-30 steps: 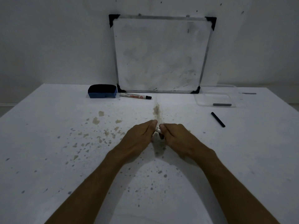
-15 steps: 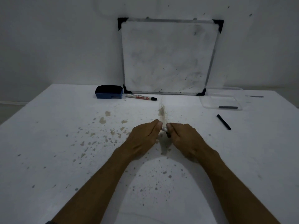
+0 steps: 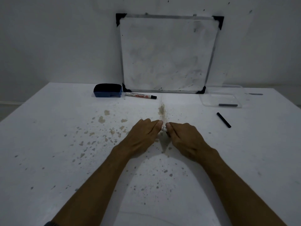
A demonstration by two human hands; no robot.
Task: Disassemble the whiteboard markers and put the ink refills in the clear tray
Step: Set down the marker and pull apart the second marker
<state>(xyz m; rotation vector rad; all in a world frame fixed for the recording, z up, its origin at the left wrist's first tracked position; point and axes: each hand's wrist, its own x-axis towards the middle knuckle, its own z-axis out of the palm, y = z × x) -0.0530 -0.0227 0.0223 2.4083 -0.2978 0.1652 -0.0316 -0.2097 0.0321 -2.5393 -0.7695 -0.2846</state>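
Note:
My left hand (image 3: 143, 134) and my right hand (image 3: 184, 137) meet at the table's middle, both closed around one whiteboard marker (image 3: 164, 128). Only a short white piece of it shows between my thumbs; the rest is hidden in my fists. A second marker (image 3: 141, 95), white with red print and a black tip, lies at the back by the whiteboard. The clear tray (image 3: 210, 102) stands at the back right with one dark ink refill (image 3: 228, 105) inside. A black stick-like marker part (image 3: 223, 120) lies on the table in front of the tray.
A whiteboard (image 3: 167, 54) leans against the wall at the back. A blue eraser (image 3: 107, 92) sits left of it. Another small grey piece (image 3: 255, 94) lies beyond the tray. The white table (image 3: 48, 144) is stained with brown spots.
My hands stay together on the marker, hardly moving. The view has shifted slightly between frames.

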